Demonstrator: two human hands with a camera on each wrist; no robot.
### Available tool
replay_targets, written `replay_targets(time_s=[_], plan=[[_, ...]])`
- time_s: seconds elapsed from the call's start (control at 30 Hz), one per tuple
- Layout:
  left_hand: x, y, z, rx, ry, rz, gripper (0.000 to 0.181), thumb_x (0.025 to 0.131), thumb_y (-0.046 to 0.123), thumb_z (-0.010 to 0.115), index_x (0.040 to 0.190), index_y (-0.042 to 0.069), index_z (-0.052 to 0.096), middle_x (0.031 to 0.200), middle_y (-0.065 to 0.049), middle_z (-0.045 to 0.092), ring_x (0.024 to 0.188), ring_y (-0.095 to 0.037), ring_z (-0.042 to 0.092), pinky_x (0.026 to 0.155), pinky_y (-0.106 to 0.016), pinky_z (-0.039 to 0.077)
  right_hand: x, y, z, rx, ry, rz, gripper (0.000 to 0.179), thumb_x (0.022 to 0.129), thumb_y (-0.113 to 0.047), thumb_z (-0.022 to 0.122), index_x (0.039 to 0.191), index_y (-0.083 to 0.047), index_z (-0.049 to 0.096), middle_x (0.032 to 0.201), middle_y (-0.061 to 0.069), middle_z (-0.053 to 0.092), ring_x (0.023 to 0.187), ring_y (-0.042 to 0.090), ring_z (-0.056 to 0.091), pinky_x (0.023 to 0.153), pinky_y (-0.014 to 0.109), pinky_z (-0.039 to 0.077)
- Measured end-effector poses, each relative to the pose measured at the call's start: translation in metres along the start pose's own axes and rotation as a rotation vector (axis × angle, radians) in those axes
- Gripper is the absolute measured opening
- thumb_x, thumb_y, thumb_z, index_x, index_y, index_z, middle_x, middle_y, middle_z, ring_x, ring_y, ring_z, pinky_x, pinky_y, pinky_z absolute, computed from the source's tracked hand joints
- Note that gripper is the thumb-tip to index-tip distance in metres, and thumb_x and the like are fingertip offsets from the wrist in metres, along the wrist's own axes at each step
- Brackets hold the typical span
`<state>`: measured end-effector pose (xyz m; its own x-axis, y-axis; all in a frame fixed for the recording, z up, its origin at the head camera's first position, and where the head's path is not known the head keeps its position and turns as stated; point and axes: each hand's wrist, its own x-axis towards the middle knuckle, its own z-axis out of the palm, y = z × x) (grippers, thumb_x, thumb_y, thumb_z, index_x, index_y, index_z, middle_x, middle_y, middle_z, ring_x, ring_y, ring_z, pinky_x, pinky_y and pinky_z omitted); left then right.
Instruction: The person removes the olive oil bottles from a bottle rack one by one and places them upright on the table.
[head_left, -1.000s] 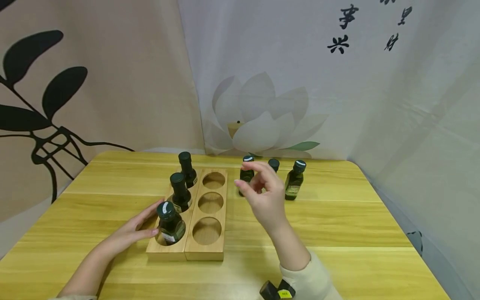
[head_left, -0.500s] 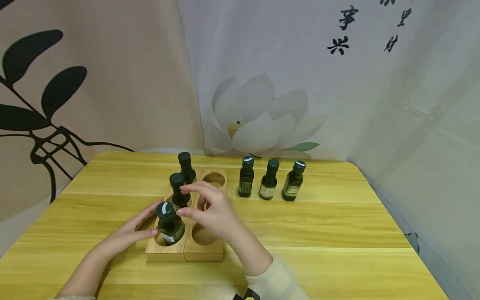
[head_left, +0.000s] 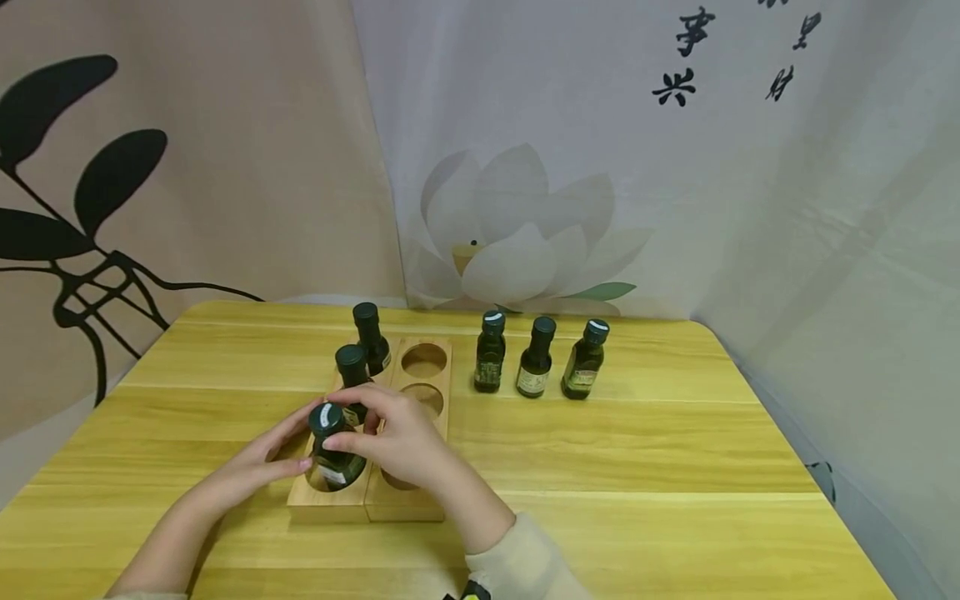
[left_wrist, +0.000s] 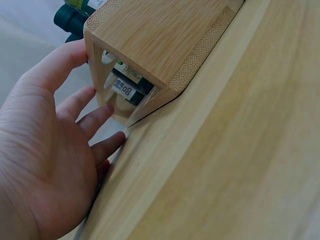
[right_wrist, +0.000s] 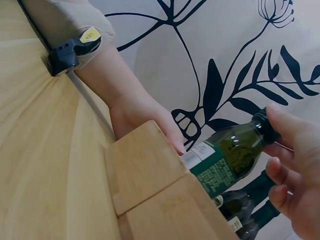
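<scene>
Grasping green bottle [head_left: 341,468] by top in right hand [head_left: 401,433] — resting relaxed left hand [head_left: 251,472] against wooden rack [head_left: 327,514] under right.

- Left hand [head_left: 258,468], lower left of the head view: fingers extended, thumb spread apart.
- Right hand [head_left: 396,429], lower centre: thumb and forefinger curved toward each other.
- Left forearm [head_left: 171,533] and right forearm [head_left: 472,507] slant inward from the bottom edge.

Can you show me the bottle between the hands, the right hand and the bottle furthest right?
Bottle between the hands [right_wrist: 238,149]: right wrist view, green side above its label.
Right hand [head_left: 397,433]: head view, behind the thumb.
Bottle furthest right [head_left: 587,356]: head view, dark side above its label.
</scene>
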<state>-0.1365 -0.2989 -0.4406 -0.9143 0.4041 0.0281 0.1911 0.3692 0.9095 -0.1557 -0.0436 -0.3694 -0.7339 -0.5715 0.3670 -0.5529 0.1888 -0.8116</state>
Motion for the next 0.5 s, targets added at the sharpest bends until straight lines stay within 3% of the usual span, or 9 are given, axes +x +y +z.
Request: replay_targets(time_s=[0.17, 0.5], plan=[[-0.001, 0.001, 0.0, 0.0, 0.0, -0.021, 0.072, 0.094, 0.011, 0.057, 0.154, 0.011, 0.016, 0.152, -0.03, 0.018, 0.134, -0.053, 0.015, 0.092, -0.079, 0.015, 0.0, 0.001, 0.006, -0.01, 0.018, -0.009, 0.042, 0.084, -0.028, 0.075, 0.123, -0.018, 0.064, 0.096, -0.016, 0.06, 0.063, 0.003, 0.048, 0.045, 0.018, 0.043], [0.0, 0.0, 0.0, -0.006, -0.006, -0.01, 0.072, 0.095, 0.011, 0.056, 0.155, 0.012, 0.016, 0.153, -0.028, 0.017, 0.134, -0.052, 0.014, 0.093, -0.078, 0.015, -0.002, -0.002, 0.012, 0.041, 0.069, 0.005, 0.035, 0.085, -0.022, 0.073, 0.119, -0.015, 0.065, 0.104, -0.013, 0.062, 0.062, 0.002, 0.047, 0.048, 0.017, 0.043]])
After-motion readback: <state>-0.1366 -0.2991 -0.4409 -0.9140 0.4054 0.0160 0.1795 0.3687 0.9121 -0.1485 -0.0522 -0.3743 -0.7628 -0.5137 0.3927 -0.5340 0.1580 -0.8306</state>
